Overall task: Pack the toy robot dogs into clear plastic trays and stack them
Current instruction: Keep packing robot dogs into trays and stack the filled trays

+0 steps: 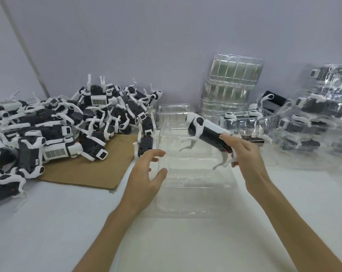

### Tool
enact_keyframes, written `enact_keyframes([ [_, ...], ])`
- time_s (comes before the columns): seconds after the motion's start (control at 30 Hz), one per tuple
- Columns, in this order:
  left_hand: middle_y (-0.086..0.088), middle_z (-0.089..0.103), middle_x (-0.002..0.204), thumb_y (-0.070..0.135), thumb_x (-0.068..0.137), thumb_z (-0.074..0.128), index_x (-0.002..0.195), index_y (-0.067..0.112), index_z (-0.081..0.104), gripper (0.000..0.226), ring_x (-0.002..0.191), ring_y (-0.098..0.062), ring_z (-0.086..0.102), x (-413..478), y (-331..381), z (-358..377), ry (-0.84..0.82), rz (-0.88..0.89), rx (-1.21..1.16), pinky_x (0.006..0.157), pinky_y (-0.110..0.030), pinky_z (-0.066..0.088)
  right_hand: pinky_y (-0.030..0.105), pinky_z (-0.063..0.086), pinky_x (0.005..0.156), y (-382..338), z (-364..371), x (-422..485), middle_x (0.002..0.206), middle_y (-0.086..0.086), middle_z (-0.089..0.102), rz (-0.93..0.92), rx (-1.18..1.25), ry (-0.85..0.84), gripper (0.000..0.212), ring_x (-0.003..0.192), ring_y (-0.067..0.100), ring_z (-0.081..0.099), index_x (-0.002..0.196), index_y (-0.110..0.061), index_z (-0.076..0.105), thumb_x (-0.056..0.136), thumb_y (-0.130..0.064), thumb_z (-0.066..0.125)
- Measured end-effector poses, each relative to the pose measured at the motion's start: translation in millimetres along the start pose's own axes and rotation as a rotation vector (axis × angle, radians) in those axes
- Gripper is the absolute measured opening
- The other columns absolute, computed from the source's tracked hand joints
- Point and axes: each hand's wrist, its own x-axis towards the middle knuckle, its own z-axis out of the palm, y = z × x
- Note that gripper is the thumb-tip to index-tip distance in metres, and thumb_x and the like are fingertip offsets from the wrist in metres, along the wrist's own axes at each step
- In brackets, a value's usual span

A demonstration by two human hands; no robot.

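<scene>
big pile of robot dogs (58,124) on the cardboard (91,169) at the left. left hand (146,179) is spread loose, holding nothing, by the left edge of the clear tray (193,193). right hand (244,158) grips a dog (207,132) by one end above that tray. packed trays (319,118) stacked far right.

Place: toy packing workshop.
Stock: heap of black-and-white plastic toy robot dogs (68,122) at the white counter's (48,222) left edge.
Packaging: stacked clear plastic trays (231,85) along its far edge.
</scene>
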Motion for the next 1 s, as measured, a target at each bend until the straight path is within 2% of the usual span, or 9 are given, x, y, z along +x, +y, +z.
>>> enact_keyframes([
  [0.1, 0.022, 0.061, 0.119, 0.026, 0.082, 0.057, 0.122, 0.029, 0.054, 0.04, 0.117, -0.002, 0.054, 0, -1, 0, -0.006, 0.012, -0.004, 0.093, -0.022, 0.04, 0.026, 0.041, 0.074, 3, 2, -1, 0.083, 0.012, 0.068, 0.0, -0.032, -0.064, 0.043, 0.074, 0.008, 0.057, 0.08, -0.019, 0.076, 0.071, -0.06, 0.064],
  [0.2, 0.022, 0.062, 0.119, 0.024, 0.084, 0.055, 0.125, 0.03, 0.051, 0.043, 0.121, -0.002, 0.053, 0, -1, 1, -0.012, 0.021, -0.013, 0.096, -0.025, 0.041, 0.019, 0.046, 0.073, 6, 4, 0, 0.08, -0.006, 0.072, -0.044, -0.051, -0.078, 0.011, 0.073, 0.004, 0.062, 0.077, -0.032, 0.077, 0.085, -0.037, 0.071],
  [0.27, 0.022, 0.063, 0.118, 0.023, 0.084, 0.055, 0.127, 0.035, 0.048, 0.045, 0.121, -0.001, 0.053, 0, -1, 1, -0.012, 0.021, -0.019, 0.095, -0.024, 0.041, 0.012, 0.046, 0.067, 11, 5, -1, 0.078, -0.009, 0.069, -0.111, -0.104, -0.051, 0.008, 0.07, 0.005, 0.061, 0.079, -0.03, 0.075, 0.086, -0.031, 0.073],
  [0.4, 0.021, 0.063, 0.12, 0.023, 0.085, 0.055, 0.132, 0.041, 0.043, 0.051, 0.121, 0.0, 0.052, 0, -2, 2, -0.008, 0.024, -0.014, 0.092, -0.019, 0.04, 0.02, 0.049, 0.072, 16, 10, -6, 0.08, -0.012, 0.07, -0.149, -0.217, -0.046, 0.006, 0.075, 0.008, 0.064, 0.08, -0.031, 0.074, 0.084, -0.035, 0.076],
  [0.5, 0.021, 0.062, 0.122, 0.023, 0.086, 0.054, 0.131, 0.04, 0.047, 0.048, 0.122, -0.001, 0.052, 0, -2, 3, -0.009, 0.037, 0.005, 0.093, -0.016, 0.039, 0.008, 0.042, 0.07, 18, 13, -8, 0.076, -0.016, 0.069, -0.173, -0.299, -0.046, 0.01, 0.076, -0.002, 0.06, 0.075, -0.033, 0.072, 0.084, -0.037, 0.076],
  [0.57, 0.022, 0.061, 0.122, 0.022, 0.086, 0.053, 0.129, 0.038, 0.05, 0.046, 0.122, -0.002, 0.052, 0, -2, 2, -0.011, 0.044, 0.009, 0.095, -0.015, 0.039, 0.014, 0.043, 0.075, 19, 14, -10, 0.077, -0.017, 0.069, -0.151, -0.348, -0.077, 0.013, 0.077, -0.003, 0.059, 0.075, -0.033, 0.071, 0.085, -0.041, 0.074],
  [0.7, 0.027, 0.061, 0.119, 0.02, 0.086, 0.052, 0.119, 0.038, 0.059, 0.037, 0.121, 0.0, 0.052, 1, -1, 2, -0.012, 0.046, 0.001, 0.096, -0.015, 0.04, 0.043, 0.042, 0.099, 18, 15, -8, 0.083, -0.024, 0.067, -0.132, -0.437, -0.083, 0.017, 0.083, -0.006, 0.058, 0.08, -0.032, 0.071, 0.087, -0.047, 0.069],
  [0.77, 0.029, 0.062, 0.117, 0.019, 0.086, 0.052, 0.112, 0.042, 0.061, 0.035, 0.119, 0.001, 0.052, 1, 1, 2, -0.009, 0.053, 0.0, 0.095, -0.016, 0.039, 0.05, 0.039, 0.103, 17, 14, -8, 0.083, -0.024, 0.067, -0.125, -0.454, -0.083, 0.017, 0.084, -0.005, 0.057, 0.08, -0.033, 0.07, 0.087, -0.049, 0.068],
  [1.0, 0.035, 0.063, 0.115, 0.02, 0.085, 0.051, 0.104, 0.048, 0.064, 0.036, 0.12, 0.004, 0.051, 2, 0, 3, 0.0, 0.022, -0.017, 0.098, -0.023, 0.04, 0.041, 0.045, 0.095, 18, 11, -6, 0.082, -0.013, 0.07, -0.13, -0.49, -0.071, 0.017, 0.084, 0.003, 0.057, 0.077, -0.031, 0.071, 0.085, -0.046, 0.069],
])
